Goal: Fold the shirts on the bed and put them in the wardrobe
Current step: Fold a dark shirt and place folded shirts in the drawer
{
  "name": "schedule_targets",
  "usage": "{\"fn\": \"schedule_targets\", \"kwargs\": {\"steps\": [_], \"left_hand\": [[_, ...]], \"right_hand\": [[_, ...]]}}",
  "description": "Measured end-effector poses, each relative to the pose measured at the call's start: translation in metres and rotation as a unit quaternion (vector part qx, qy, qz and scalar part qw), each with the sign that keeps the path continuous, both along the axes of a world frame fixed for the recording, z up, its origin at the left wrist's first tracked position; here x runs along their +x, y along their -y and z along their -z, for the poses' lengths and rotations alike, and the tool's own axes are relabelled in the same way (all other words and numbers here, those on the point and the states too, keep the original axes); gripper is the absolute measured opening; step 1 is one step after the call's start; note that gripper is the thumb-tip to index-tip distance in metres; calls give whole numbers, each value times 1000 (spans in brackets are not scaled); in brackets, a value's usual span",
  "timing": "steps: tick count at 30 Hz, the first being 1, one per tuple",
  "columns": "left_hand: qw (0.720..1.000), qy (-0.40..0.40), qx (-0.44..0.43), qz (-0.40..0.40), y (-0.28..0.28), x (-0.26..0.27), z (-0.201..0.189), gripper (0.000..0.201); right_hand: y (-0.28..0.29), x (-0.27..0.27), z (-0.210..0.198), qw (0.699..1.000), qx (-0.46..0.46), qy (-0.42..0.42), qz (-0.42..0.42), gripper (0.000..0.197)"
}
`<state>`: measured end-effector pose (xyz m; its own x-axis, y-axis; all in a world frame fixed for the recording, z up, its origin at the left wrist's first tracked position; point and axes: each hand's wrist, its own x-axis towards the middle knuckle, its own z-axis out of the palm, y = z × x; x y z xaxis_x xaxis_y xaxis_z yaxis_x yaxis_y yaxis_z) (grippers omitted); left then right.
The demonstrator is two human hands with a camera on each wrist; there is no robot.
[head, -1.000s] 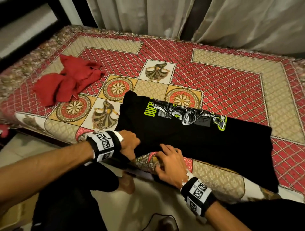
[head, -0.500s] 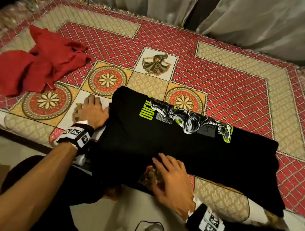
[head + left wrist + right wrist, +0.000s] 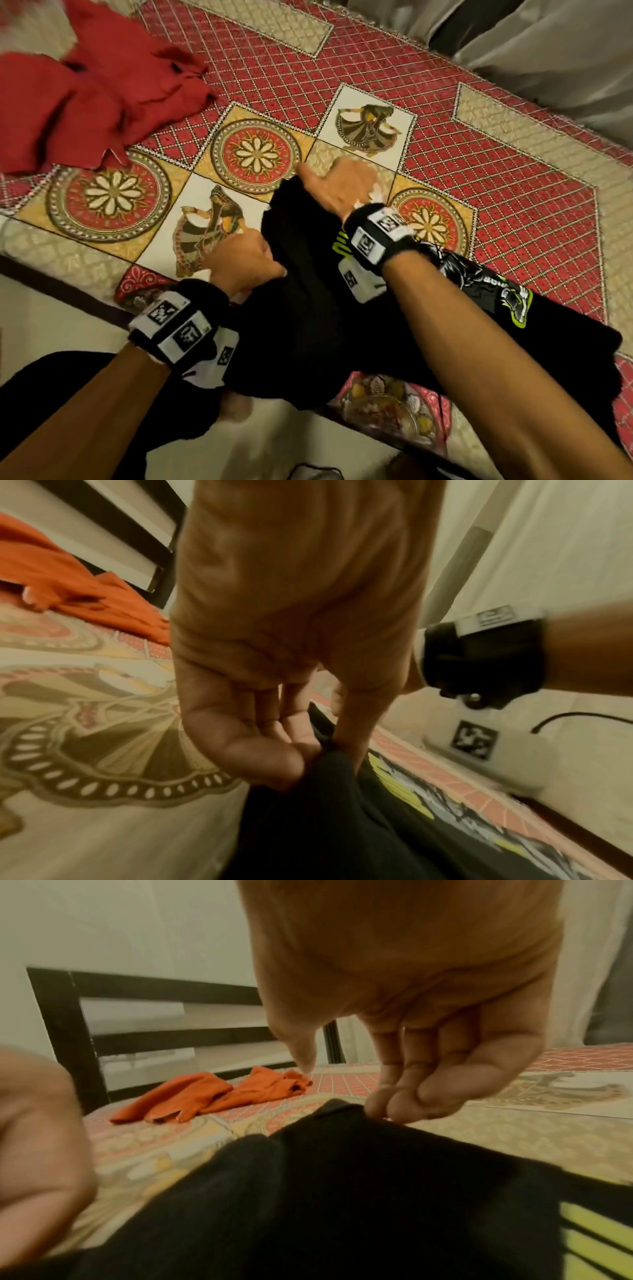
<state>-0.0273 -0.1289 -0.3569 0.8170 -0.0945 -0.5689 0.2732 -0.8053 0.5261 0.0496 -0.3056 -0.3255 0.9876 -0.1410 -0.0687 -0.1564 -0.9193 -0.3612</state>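
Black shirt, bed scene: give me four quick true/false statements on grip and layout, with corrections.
1. Both hands pinch the black shirt. True: left hand and right hand each grip an edge.
2. The red shirt lies folded on the black one. False: it lies crumpled, apart, on the bed.
3. The black shirt carries a yellow-green print. True.
4. The right hand is flat on the bedspread. False: its fingertips pinch fabric.

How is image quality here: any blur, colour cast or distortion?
Head view: dim warm light, wide-angle bending, right hand slightly smeared. Left wrist view: soft, yellowish; bedspread streaked. Right wrist view: black shirt loses detail, red shirt reads orange.
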Motion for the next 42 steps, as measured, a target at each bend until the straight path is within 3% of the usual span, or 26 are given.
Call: {"fn": "schedule_targets", "kwargs": {"steps": [2,4,7,10,13,16,18,20,22,25,27,29,32,34,37,42], "left_hand": [[1000,-8,-28,2,-4,1,-4,40],[999,-33,-31,13,-15,3,-4,40],[995,-90,-33,19,-34,2,-4,37],[991,-125,-39,26,-36,-2,-6,26],[993,-108,2,49,-33,-8,-12,29],[987,45,133,74,-28,-10,-24,30],[975,191,92,63,-13,-6,-28,23],[937,316,12,150,12,3,-21,34],[907,318,22,274,33,16,-2,59],[938,207,122,250,36,35,29,70],[941,203,169,210,36,43,33,75],[929,277,147,198,49,44,24,73],[893,325,113,291,76,37,27,79],[905,279,134,293,75,37,46,90],[922,253,146,254,69,47,63,101],[920,262,148,251,65,48,57,108]], "right_hand": [[-22,23,5,995,-63,-77,-31,67],[-33,32,5,981,-94,-152,-74,52],[-36,35,8,985,-22,-166,-44,34],[-30,39,20,987,74,-130,53,44],[-23,37,36,971,149,-174,70,71],[-25,27,33,947,240,-207,51,68],[-24,15,24,911,350,-213,45,47],[-9,-4,22,890,425,-162,34,34],[21,-41,22,934,351,-54,25,40],[96,-109,25,993,103,49,12,49],[164,-152,31,998,-27,38,47,61],[227,-184,37,987,-108,-33,112,79],[291,-220,38,971,-161,-82,156,83],[326,-240,44,962,-174,-110,178,80],[374,-274,59,939,-135,-195,251,92],[389,-281,66,937,-113,-178,277,99]]}}
